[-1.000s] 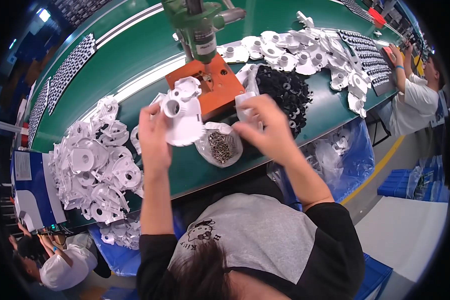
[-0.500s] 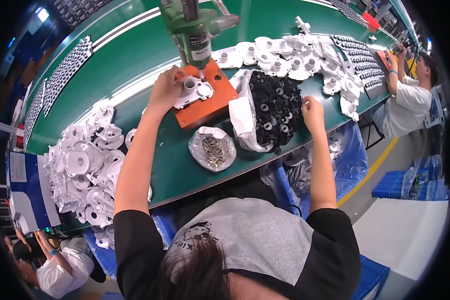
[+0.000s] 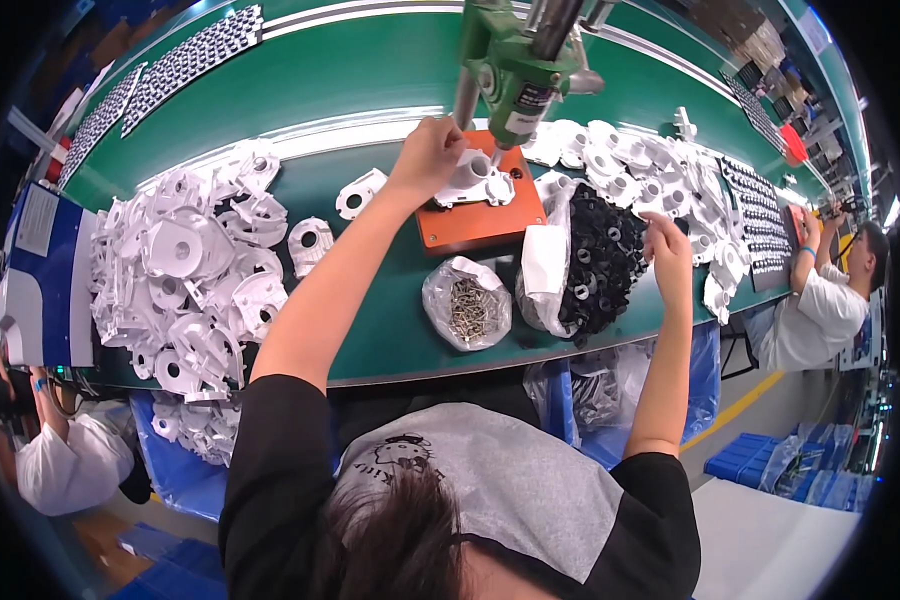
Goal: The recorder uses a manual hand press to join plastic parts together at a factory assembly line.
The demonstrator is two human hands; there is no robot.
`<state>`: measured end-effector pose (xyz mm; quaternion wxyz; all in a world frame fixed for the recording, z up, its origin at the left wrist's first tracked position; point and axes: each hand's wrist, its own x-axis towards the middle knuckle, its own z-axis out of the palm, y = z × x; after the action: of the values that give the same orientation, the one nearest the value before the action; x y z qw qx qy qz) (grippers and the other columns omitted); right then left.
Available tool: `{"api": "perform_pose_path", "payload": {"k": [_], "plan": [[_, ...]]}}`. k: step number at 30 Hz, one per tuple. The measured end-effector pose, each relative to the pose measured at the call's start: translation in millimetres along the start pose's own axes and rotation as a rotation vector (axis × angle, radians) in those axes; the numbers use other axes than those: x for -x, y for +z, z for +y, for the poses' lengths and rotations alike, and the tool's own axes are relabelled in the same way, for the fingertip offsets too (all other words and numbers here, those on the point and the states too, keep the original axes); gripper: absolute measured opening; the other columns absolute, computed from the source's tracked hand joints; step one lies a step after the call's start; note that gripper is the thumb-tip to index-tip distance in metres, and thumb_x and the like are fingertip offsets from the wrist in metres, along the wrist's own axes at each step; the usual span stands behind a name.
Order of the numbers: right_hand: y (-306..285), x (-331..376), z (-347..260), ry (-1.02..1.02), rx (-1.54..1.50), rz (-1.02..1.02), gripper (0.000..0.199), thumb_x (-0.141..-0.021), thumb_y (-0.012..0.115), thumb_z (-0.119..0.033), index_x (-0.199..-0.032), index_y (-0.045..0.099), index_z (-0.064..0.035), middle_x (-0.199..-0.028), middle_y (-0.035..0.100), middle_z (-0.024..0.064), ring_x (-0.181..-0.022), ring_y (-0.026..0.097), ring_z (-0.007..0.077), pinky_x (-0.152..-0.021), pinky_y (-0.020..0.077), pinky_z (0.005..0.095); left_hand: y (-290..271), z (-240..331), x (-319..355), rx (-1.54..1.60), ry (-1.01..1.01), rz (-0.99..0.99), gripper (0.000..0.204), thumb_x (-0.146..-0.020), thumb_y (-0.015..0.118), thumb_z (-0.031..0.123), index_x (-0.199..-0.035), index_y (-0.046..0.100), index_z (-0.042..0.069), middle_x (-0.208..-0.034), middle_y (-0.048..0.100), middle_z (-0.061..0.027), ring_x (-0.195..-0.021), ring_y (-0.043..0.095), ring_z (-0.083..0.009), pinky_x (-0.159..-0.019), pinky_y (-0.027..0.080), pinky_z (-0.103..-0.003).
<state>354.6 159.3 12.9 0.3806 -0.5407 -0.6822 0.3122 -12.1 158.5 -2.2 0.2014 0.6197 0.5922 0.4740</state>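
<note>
A white plastic housing (image 3: 482,187) with a short round tube lies on the orange fixture block (image 3: 480,228). My left hand (image 3: 432,155) is closed on the housing's left side; its fingertips are partly hidden. Above the block stands a green screw-driving machine (image 3: 525,85), its tip down beside the housing's tube. My right hand (image 3: 667,245) is at the right edge of a heap of small black ring-like parts (image 3: 602,265) in a clear bag. Its fingers look apart, and nothing shows in them. A clear bag of screws (image 3: 470,308) sits in front of the block.
White housings are heaped at the left (image 3: 180,250), with another pile of white tubed housings (image 3: 650,170) at the back right. Black trays of small parts (image 3: 755,225) lie beyond. Blue-lined bins (image 3: 698,385) stand below the bench edge. A co-worker (image 3: 820,300) works at the far right.
The whole view has swung, so the bench things appear farther right. My left hand remains at the housing. The right hand's fingers, pinched together before, have spread beside the black parts.
</note>
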Motion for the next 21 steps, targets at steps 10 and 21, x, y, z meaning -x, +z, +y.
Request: {"api": "perform_pose_path", "payload": {"k": [10,21], "plan": [[130,-58,-91,-0.403,0.182,-0.294,0.020,-0.080,0.061,-0.012,-0.096,0.069,-0.0043,-0.093,0.063,0.0089,-0.076,0.059,0.0168,-0.068,0.0458,0.0260,12,-11,29,-0.623,0.325,0.205,0.010,-0.072,0.060,0.012,-0.080,0.057,0.007,-0.087,0.052,-0.0083,-0.091,0.049,-0.0268,-0.081,0.034,-0.041],[148,-51,-69,-0.867,0.396,-0.406,0.018,-0.082,0.060,-0.019,-0.093,0.068,-0.0074,-0.109,0.063,0.0053,-0.108,0.051,0.0276,-0.089,0.0394,0.0391,3,-8,67,-0.570,0.437,0.103,0.019,-0.081,0.055,0.008,-0.096,0.056,-0.003,-0.109,0.058,-0.0206,-0.108,0.053,-0.0355,-0.095,0.041,-0.042]]}}
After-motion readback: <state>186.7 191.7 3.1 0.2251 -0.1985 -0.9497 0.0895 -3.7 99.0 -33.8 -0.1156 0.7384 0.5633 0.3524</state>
